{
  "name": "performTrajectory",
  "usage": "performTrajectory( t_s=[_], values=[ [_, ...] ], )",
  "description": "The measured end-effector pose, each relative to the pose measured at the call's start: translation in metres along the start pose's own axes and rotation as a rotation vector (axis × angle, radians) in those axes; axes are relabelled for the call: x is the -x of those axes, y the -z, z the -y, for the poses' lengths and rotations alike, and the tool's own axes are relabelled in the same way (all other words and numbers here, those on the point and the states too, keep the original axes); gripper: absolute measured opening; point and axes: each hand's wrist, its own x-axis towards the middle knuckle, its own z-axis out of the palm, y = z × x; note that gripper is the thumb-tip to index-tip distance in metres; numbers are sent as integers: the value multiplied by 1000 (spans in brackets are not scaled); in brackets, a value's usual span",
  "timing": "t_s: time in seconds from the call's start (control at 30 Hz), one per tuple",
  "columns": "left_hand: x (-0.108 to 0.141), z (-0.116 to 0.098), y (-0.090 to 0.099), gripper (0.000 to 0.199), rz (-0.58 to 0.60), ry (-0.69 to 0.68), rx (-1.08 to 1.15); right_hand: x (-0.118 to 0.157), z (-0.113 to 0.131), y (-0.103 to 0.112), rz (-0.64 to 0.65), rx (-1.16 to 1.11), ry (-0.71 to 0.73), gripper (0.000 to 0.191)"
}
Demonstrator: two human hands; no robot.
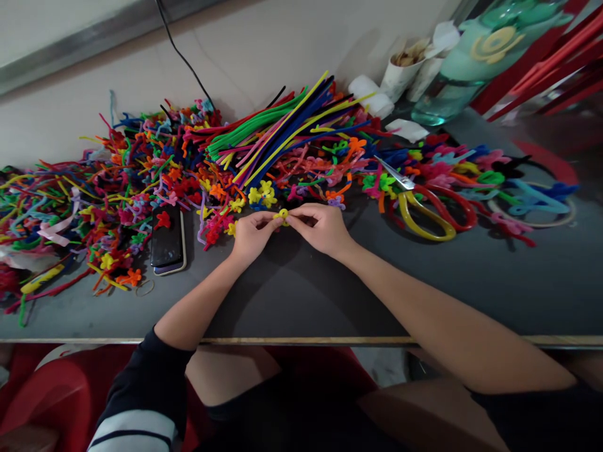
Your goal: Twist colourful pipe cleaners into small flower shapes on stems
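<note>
Between my two hands is a small yellow pipe-cleaner piece (283, 215), bent into a rounded shape. My left hand (255, 233) pinches its left side with thumb and fingertips. On the other side my right hand (321, 227) grips it the same way, and the fingertips of both hands nearly meet. Just behind them lie yellow pipe-cleaner flowers (262, 194). A bundle of long straight pipe cleaners (277, 129) in green, blue, yellow and red rests on the heap farther back.
A big heap of colourful twisted pipe cleaners (127, 188) spreads along the wall. Left of my hands is a phone (167, 242). Scissors (426, 213) with red and yellow handles lie at right. A green bottle (452, 81) and paper cups (400, 72) stand behind.
</note>
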Motion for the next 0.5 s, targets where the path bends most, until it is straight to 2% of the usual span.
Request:
performTrajectory(
  t_s=[0.07, 0.13, 0.23, 0.33, 0.4, 0.5],
  values=[
    [1, -1, 1, 18, -18, -66, -90, 0, -2, 0, -7, -42, -36, 23],
    [2, -1, 2, 15, -35, -99, -163, -1, -4, 0, 40, -102, -72, 26],
    [4, 0, 1, 16, -35, -76, -177, -2, -5, 1, 132, -135, -101, 29],
    [5, 1, 0, 17, -20, -79, -182, -3, -6, 2, 137, -103, -110, 29],
    [4, 0, 2, 19, -34, -182, -274, -4, -7, 2, 132, -121, -146, 31],
    [3, -4, 13, 27, -59, -518, -558, -5, -9, 3, 173, -243, -220, 37]
  ],
)
